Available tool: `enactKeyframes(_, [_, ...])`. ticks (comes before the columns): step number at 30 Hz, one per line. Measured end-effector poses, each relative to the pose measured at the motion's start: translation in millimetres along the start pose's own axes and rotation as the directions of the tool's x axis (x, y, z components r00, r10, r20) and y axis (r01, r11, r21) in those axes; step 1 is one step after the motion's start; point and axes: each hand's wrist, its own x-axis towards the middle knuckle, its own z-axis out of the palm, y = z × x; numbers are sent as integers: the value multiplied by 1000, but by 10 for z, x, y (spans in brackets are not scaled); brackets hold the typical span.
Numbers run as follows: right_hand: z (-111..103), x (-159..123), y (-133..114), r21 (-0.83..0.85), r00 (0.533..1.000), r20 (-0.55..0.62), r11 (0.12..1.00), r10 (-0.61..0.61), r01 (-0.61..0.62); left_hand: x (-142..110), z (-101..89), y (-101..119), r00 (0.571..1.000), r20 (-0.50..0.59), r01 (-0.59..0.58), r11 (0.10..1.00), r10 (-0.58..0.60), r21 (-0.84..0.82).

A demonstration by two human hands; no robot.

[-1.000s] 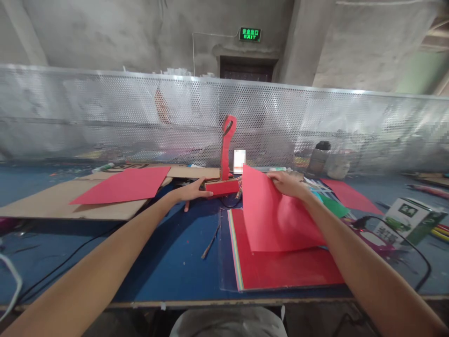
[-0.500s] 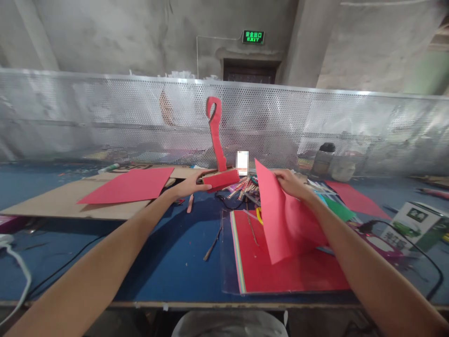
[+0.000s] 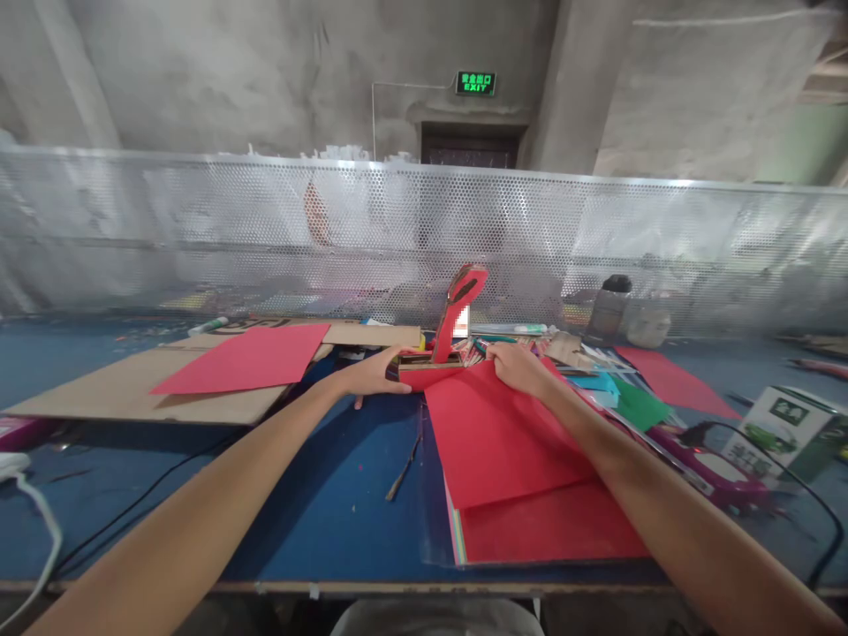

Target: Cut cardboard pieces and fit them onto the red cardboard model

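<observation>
My left hand [image 3: 377, 373] grips the left end of a red paper-covered cardboard model [image 3: 424, 378], a low box with a tall curved neck [image 3: 452, 322] rising from it and leaning right. My right hand [image 3: 517, 367] is closed on the top edge of a sheet of red paper [image 3: 503, 433]. That sheet slopes over a stack of coloured paper [image 3: 556, 530] whose top is red. The sheet's upper left corner meets or overlaps the front of the box; I cannot tell whether they touch.
Brown cardboard [image 3: 218, 397] with another red sheet [image 3: 245, 358] lies left. Right are a green paper piece [image 3: 641, 405], a purple device [image 3: 712, 468], a white-green box [image 3: 772, 433] and a dark-capped bottle [image 3: 608, 307]. A thin brush-like stick [image 3: 403, 473] lies mid-table. A perforated metal screen [image 3: 265, 230] stands behind.
The cardboard model has come lower and turned, its neck now leaning right. My right hand has moved left with the red sheet, which now lies flatter over the stack beside the model.
</observation>
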Motion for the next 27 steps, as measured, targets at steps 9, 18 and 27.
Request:
enactKeyframes(9, [-263, -83, -132, 479, 979, 51, 865, -199, 151, -16, 15, 38, 998, 10, -65, 988, 64, 139])
enactKeyframes(18, [-196, -107, -149, 517, 987, 59, 851, -147, 96, 66, 41, -17, 930, -32, -321, 851, 367, 415])
enactKeyframes(27, [-111, -83, -140, 359, 998, -52, 933, 21, 0, 64, 48, -67, 924, -39, -318, 821, 380, 474])
